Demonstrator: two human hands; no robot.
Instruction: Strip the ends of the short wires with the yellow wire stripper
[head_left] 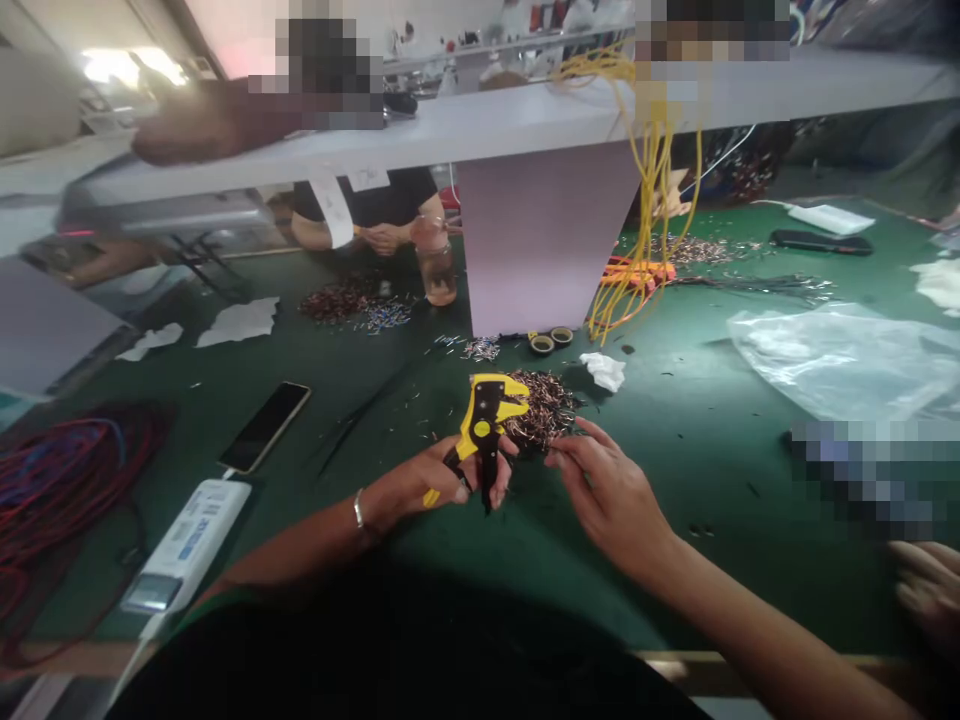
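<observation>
Wire stripper (484, 430) upright, yellow head (499, 398) pointing away, clenched in left hand (424, 478); right hand (611, 495) beside, fingers (571, 438) released.

Glossy plastic wire stripper (486, 425), matt green mat (675, 560) — crinkled plastic sheet (840, 360)
</observation>
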